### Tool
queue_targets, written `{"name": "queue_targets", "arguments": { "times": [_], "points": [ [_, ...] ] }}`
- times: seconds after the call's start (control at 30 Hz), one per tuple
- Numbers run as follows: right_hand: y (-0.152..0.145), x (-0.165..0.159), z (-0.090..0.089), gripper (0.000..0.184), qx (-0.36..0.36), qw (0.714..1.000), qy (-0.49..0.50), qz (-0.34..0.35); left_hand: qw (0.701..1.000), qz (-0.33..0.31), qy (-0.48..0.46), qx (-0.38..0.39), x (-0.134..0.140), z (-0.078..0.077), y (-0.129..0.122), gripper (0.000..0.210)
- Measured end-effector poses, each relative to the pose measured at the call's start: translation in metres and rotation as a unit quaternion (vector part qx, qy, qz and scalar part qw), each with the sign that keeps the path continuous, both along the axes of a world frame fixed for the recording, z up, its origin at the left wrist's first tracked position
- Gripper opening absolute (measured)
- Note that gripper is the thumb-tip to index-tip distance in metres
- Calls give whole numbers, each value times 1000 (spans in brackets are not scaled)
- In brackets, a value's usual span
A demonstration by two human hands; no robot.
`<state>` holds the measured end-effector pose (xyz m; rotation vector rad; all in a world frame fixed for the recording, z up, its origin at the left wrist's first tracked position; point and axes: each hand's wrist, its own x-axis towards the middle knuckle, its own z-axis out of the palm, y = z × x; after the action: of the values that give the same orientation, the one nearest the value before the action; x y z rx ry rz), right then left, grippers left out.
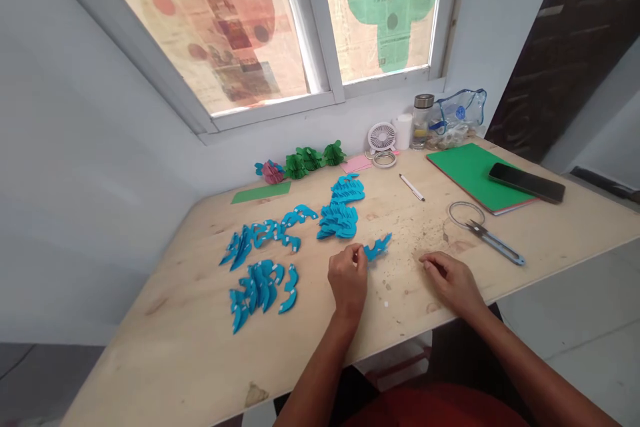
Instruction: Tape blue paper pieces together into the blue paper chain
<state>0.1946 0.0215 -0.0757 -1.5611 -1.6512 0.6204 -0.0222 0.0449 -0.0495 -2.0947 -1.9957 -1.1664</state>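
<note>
Left hand [349, 277]: we pinch one scalloped blue paper cut-out [377, 249] over the table [175, 340] | right hand [453, 280]: curled, we cannot tell its grip | white-squared blue paper crescents [259, 285] at left: seemingly done | fanned blue paper stack [339, 220]: apparently remaining

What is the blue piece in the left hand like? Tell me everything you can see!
The blue piece looks like cut paper, small and bright, with a wavy, jagged outline and a narrow end at the right. The left hand pinches its left end, hiding part of it. It slants up to the right in the picture, while the right hand is apart from it. Whether it touches the wooden table below, I can't tell.
</note>
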Motion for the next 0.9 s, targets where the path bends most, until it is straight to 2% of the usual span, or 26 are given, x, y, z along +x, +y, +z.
{"name": "queue_targets", "arguments": {
  "times": [0.13, 0.23, 0.37, 0.43, 0.5, 0.57, 0.7, 0.77, 0.9],
  "points": [
    [-3, -10, 2, 29, -11, 1000, 22, 17, 998, -50, 9, 25, 11, -8, -19, 24],
    [-5, -27, 10, 33, -33, 997, 37, 66, 994, -104, 32, 31, 19, -12, -30, 23],
    [-2, -46, 21, 31, -26, 992, -13, 124, 981, -181, 65, 20, 24, -15, -41, 23],
    [1, -48, 22, 28, -13, 989, -42, 139, 977, -199, 71, 7, 20, -14, -42, 21],
    [2, -47, 21, 28, -9, 988, -52, 145, 979, -189, 71, -11, 11, -12, -38, 17],
    [1, -45, 19, 26, -10, 989, -47, 143, 985, -152, 78, -33, -1, -8, -29, 16],
    [-3, -44, 18, 20, 4, 987, -76, 145, 976, -93, 145, -130, -14, -1, -10, 11],
    [-6, -46, 18, 17, 32, 981, -115, 154, 968, -84, 169, -164, -13, 1, -5, 6],
    [-8, -51, 17, 17, 104, 958, -205, 173, 965, -69, 174, -184, -7, 2, -3, 5]
  ]
}}
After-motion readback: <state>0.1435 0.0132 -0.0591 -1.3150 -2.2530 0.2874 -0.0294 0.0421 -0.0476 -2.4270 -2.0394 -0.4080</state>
